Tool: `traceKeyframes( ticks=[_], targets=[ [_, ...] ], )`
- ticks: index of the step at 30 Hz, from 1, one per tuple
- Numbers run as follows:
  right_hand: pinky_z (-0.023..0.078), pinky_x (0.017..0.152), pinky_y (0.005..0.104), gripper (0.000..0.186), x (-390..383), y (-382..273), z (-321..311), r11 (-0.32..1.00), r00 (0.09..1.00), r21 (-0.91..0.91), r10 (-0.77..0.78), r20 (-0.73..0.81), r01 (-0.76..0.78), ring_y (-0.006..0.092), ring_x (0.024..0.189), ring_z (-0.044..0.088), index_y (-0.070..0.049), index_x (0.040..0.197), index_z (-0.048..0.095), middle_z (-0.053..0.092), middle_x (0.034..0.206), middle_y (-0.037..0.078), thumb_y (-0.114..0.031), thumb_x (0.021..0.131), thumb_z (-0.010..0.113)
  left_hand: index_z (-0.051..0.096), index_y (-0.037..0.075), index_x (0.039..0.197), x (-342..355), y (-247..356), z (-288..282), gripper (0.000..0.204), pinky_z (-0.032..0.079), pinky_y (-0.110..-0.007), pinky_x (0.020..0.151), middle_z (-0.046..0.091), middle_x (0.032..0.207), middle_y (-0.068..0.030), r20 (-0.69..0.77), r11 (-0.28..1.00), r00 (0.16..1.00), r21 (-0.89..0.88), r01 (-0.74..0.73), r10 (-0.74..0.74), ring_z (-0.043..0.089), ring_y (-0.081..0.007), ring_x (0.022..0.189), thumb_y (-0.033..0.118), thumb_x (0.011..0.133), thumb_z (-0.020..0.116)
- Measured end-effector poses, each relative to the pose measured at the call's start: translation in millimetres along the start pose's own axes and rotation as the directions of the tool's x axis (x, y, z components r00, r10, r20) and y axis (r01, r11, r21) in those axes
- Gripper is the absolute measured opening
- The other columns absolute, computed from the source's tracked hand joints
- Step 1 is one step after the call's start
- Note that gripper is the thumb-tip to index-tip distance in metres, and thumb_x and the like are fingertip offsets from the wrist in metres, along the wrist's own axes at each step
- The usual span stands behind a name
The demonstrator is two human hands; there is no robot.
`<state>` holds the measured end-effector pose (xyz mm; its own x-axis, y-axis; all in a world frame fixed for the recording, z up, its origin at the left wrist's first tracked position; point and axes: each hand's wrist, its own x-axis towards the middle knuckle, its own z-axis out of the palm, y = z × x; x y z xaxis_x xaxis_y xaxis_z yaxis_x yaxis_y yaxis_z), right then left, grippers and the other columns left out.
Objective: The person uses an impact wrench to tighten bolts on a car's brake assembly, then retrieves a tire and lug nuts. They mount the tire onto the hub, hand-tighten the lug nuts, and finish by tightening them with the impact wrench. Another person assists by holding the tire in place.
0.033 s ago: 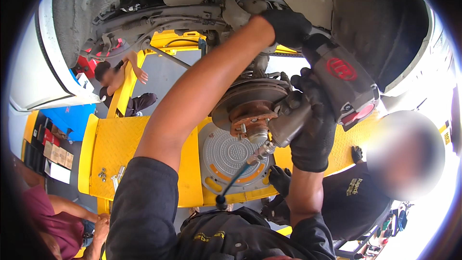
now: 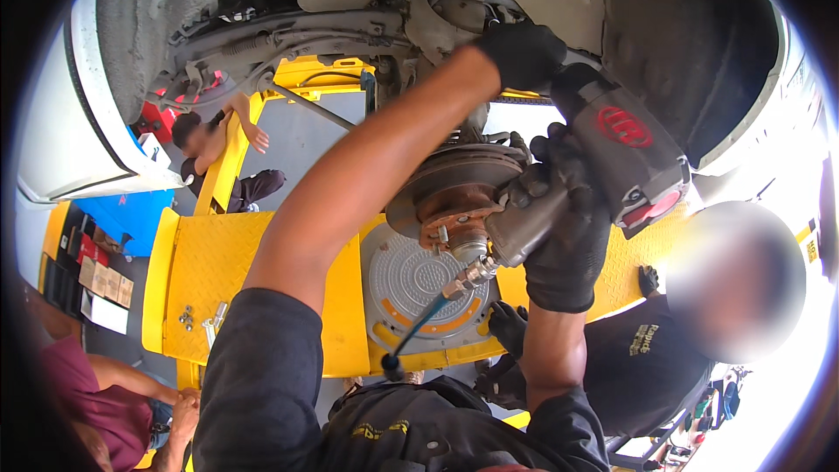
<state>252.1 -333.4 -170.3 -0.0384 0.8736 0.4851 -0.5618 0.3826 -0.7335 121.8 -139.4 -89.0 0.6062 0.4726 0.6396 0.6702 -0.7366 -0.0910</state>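
I look up under a raised car. My right hand (image 2: 568, 245), in a black glove, grips the handle of a grey pneumatic impact wrench (image 2: 625, 153) with a red emblem. A blue air hose (image 2: 428, 319) hangs from the handle's base. The wrench points up into the wheel arch beside the rusty brake disc and hub (image 2: 454, 183). My left hand (image 2: 524, 52), also gloved, reaches up to the suspension parts above the hub, right at the wrench's nose. Its fingers look curled, and what they hold is hidden.
Below lies a yellow lift platform (image 2: 218, 288) with a round grey turnplate (image 2: 419, 284) and loose bolts (image 2: 186, 319). A person in a black shirt (image 2: 647, 358) crouches at right, gloved hand (image 2: 511, 323) near the hose. Another person (image 2: 218, 157) sits far left. A person in a maroon shirt (image 2: 96, 393) is at lower left.
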Motion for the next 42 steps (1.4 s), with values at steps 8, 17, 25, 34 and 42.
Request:
traceKeyframes(
  ticks=[8, 17, 25, 34, 42],
  targets=[
    [0.048, 0.063, 0.0335, 0.054, 5, -7, -1, 0.988, 0.989, -0.085, 0.119, -0.092, -0.127, 0.015, 0.073, 0.056, -0.001, 0.139, 0.05, 0.061, 0.108, 0.007, -0.021, 0.092, 0.067, 0.071, 0.019, 0.081, -8, 34, 49, 0.004, 0.05, -0.042, 0.075, 0.063, 0.075, -0.0047, -0.77, 0.988, 0.637, -0.122, -0.096, -0.033, 0.062, -0.0275, 0.082, 0.021, 0.085, 0.07],
    [0.045, 0.059, 0.0327, 0.037, 10, -6, -19, 0.969, 0.994, -0.235, 0.056, -0.093, -0.077, 0.0166, 0.064, 0.054, 0.0, 0.125, 0.055, 0.059, 0.092, 0.007, -0.014, 0.092, 0.064, 0.075, 0.012, 0.091, -6, 24, 54, 0.011, 0.051, -0.044, 0.084, 0.067, 0.087, -0.0106, -0.7, 0.97, 0.712, -0.206, -0.13, -0.053, 0.064, -0.0315, 0.09, 0.021, 0.086, 0.071],
    [0.048, 0.067, 0.0302, 0.027, 11, -15, -15, 0.992, 0.992, 0.032, 0.124, 0.008, -0.125, 0.0141, 0.075, 0.06, 0.004, 0.121, 0.064, 0.064, 0.099, 0.009, -0.002, 0.095, 0.065, 0.068, 0.002, 0.101, -11, 27, 53, 0.02, 0.051, -0.045, 0.089, 0.066, 0.099, -0.014, -0.64, 0.919, 0.756, -0.368, -0.144, -0.138, 0.063, -0.0348, 0.099, 0.014, 0.085, 0.072],
    [0.044, 0.058, 0.0295, 0.035, 9, -7, -11, 0.953, 0.987, -0.258, 0.15, -0.057, -0.159, 0.0143, 0.064, 0.054, 0.002, 0.123, 0.057, 0.06, 0.093, 0.007, -0.008, 0.091, 0.067, 0.063, 0.005, 0.092, -15, 14, 65, 0.021, 0.05, -0.045, 0.082, 0.062, 0.094, -0.0139, -0.709, 0.965, 0.704, -0.209, -0.161, -0.037, 0.062, -0.0346, 0.092, 0.019, 0.083, 0.076],
    [0.044, 0.057, 0.0291, 0.038, 5, -6, -17, 0.927, 0.988, -0.359, 0.065, -0.141, -0.112, 0.0148, 0.062, 0.055, 0.003, 0.125, 0.057, 0.06, 0.093, 0.009, -0.007, 0.09, 0.069, 0.06, 0.005, 0.09, -13, 21, 54, 0.021, 0.05, -0.046, 0.083, 0.063, 0.086, -0.0128, -0.637, 0.937, 0.767, -0.31, -0.157, -0.082, 0.062, -0.0351, 0.089, 0.022, 0.084, 0.072]
  ],
)
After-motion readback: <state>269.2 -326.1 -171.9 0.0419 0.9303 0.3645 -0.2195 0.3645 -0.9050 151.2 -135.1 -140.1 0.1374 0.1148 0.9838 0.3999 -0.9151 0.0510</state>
